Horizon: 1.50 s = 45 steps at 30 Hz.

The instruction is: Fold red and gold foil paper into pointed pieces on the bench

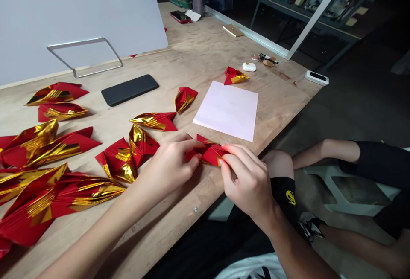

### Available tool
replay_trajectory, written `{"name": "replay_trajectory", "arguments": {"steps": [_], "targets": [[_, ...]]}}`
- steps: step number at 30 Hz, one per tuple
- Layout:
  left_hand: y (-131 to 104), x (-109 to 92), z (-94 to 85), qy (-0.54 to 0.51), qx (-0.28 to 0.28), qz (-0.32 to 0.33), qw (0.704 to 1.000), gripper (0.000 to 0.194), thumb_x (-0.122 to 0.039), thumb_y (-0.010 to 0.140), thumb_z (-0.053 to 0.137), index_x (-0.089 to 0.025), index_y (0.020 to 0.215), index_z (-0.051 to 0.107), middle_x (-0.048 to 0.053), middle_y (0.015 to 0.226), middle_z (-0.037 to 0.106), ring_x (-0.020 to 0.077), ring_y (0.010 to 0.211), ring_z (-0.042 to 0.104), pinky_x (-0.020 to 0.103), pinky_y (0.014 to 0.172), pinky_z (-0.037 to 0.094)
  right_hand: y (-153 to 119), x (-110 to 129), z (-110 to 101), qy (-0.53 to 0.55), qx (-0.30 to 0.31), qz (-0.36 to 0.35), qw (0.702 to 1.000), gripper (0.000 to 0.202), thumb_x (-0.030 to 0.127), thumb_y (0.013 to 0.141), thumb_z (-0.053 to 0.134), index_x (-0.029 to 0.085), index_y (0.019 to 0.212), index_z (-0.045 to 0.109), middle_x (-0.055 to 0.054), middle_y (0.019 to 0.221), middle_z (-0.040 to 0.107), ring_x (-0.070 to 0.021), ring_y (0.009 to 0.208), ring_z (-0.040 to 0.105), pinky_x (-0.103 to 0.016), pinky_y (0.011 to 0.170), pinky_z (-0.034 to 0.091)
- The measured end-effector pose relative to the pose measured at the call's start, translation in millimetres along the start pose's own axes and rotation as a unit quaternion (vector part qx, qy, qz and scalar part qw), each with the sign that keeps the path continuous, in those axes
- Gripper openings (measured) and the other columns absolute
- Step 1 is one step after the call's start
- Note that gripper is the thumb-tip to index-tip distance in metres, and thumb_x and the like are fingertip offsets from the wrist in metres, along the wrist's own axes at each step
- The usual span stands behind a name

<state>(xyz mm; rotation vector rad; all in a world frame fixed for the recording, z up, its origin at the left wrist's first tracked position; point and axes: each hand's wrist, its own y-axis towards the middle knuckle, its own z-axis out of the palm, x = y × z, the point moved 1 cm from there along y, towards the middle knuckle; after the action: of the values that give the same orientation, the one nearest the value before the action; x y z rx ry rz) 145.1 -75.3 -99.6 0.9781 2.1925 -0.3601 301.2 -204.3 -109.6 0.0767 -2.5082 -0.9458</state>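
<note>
Both hands pinch a small red-and-gold folded paper piece [211, 152] just above the table's front edge. My left hand [177, 159] grips its left end between thumb and fingers. On the right end, the thumb and fingertips of my right hand [245, 172] are closed. Part of the folded paper is hidden behind the fingers. A white sheet of paper [229, 110] lies flat just beyond the hands. Two finished-looking red-and-gold paper folds [120, 159] sit left of my left hand, and another fold [185, 99] lies farther back.
Several larger red-and-gold folds [41, 202] crowd the left of the wooden table [198, 48]. A black phone [130, 90], a white board with a wire stand [80, 10], a white earbud case [249, 66] and a small white device [317, 77] stand around. Another person's leg [282, 166] is close at right.
</note>
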Motion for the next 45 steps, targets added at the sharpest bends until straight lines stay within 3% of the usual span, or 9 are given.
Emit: {"name": "replay_trajectory", "arguments": {"steps": [7, 17, 25, 30, 39, 45], "targets": [[-1.5, -6.0, -1.1, -0.003, 0.017, -0.021, 1.0, 0.03, -0.023, 0.086, 0.058, -0.018, 0.108, 0.078, 0.007, 0.099, 0.068, 0.023, 0.091, 0.065, 0.037, 0.082, 0.05, -1.8, 1.0, 4.2, -0.016, -0.004, -0.026, 1.0, 0.016, -0.003, 0.086, 0.063, 0.009, 0.093, 0.07, -0.016, 0.103, 0.076, -0.0291, 0.101, 0.073, -0.042, 0.09, 0.064], [-0.5, -5.8, -0.6, 0.0, 0.019, -0.019, 1.0, 0.027, -0.02, 0.084, 0.059, -0.021, 0.103, 0.077, 0.004, 0.099, 0.069, 0.0226, 0.093, 0.066, 0.036, 0.081, 0.049, -2.0, 1.2, 6.8, 0.001, 0.006, -0.008, 1.0, 0.02, -0.002, 0.088, 0.058, 0.013, 0.094, 0.07, -0.013, 0.104, 0.076, -0.0276, 0.102, 0.073, -0.041, 0.09, 0.064], [3.6, -4.1, -4.0, -0.011, 0.01, -0.003, 1.0, 0.014, -0.026, 0.084, 0.059, -0.018, 0.088, 0.071, 0.005, 0.091, 0.067, 0.0222, 0.086, 0.063, 0.035, 0.077, 0.048, 6.4, -4.9, 8.4, 0.011, 0.031, -0.005, 0.999, 0.019, -0.003, 0.088, 0.058, 0.011, 0.087, 0.07, -0.014, 0.102, 0.076, -0.0265, 0.099, 0.073, -0.04, 0.088, 0.064], [4.2, -5.9, -3.5, -0.004, 0.018, 0.004, 1.0, 0.017, -0.029, 0.085, 0.057, -0.019, 0.079, 0.07, 0.006, 0.09, 0.065, 0.0222, 0.085, 0.062, 0.036, 0.078, 0.048, 4.6, -6.4, 8.1, -0.002, 0.02, -0.017, 1.0, 0.017, 0.0, 0.089, 0.058, 0.011, 0.09, 0.07, -0.015, 0.104, 0.076, -0.0262, 0.1, 0.073, -0.04, 0.089, 0.064], [5.2, -0.8, -1.0, 0.007, 0.005, 0.012, 1.0, 0.016, -0.03, 0.083, 0.059, -0.019, 0.078, 0.07, 0.005, 0.089, 0.067, 0.0214, 0.083, 0.062, 0.036, 0.077, 0.047, 7.3, -9.0, 5.6, -0.026, 0.04, -0.072, 0.996, 0.019, 0.002, 0.091, 0.056, 0.013, 0.097, 0.071, -0.015, 0.107, 0.077, -0.0261, 0.106, 0.073, -0.04, 0.09, 0.065], [6.2, -0.4, -5.0, 0.008, 0.021, 0.012, 1.0, 0.019, -0.033, 0.084, 0.059, -0.019, 0.079, 0.071, 0.005, 0.087, 0.067, 0.0221, 0.084, 0.063, 0.035, 0.077, 0.048, 11.9, -6.2, 0.6, -0.026, 0.058, -0.07, 0.996, 0.017, 0.002, 0.091, 0.057, 0.012, 0.093, 0.071, -0.013, 0.106, 0.077, -0.0256, 0.104, 0.073, -0.039, 0.091, 0.064]]}}
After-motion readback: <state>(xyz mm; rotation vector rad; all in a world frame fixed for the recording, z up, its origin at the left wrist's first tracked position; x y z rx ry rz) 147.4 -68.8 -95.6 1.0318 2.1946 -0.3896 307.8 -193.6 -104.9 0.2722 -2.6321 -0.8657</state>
